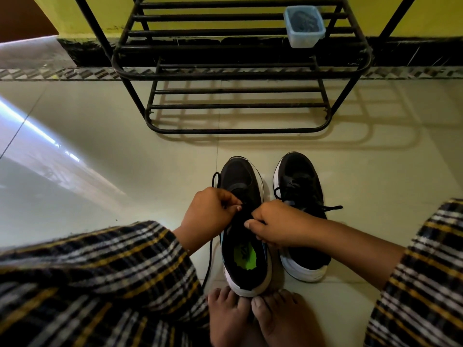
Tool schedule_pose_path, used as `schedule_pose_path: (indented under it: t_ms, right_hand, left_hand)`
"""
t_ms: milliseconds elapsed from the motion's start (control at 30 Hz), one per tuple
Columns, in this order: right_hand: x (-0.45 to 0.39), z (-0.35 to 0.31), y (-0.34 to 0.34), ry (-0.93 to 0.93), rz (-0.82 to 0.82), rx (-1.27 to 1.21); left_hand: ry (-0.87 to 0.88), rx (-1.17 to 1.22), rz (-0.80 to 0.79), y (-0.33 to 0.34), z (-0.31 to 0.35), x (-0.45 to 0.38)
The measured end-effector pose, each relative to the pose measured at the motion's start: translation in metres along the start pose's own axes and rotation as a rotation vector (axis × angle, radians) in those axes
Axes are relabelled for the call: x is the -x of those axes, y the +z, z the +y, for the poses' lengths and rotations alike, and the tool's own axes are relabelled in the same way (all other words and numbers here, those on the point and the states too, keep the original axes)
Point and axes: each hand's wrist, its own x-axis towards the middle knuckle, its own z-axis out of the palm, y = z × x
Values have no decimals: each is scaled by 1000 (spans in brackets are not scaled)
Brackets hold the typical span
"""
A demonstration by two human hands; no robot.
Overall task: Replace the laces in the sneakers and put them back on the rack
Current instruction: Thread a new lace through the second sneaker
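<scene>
On the tiled floor before a black metal shoe rack (235, 76), a seated person works left to right: the left hand (209, 212) pinches a black lace (210, 249) whose loose end trails down beside the near sneaker (246, 236), while the right hand (274, 225) grips the lace at that sneaker's eyelets. Just right of it stands the second sneaker (302, 214), already carrying a lace. Lacing of the first shoe appears to be the step in hand; next, the lace likely needs drawing through and evening out. A small plastic tub (304, 26) sits on the rack's upper tier
</scene>
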Motion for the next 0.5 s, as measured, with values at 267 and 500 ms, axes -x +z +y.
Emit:
schedule_pose_path:
  t_ms: [267, 500]
  right_hand:
    - [0, -1, 2, -20, -8, 76]
    - [1, -4, 1, -26, -27, 101]
  left_hand:
    - [98, -86, -37, -2, 3, 1]
    - [45, -83, 16, 1, 6, 5]
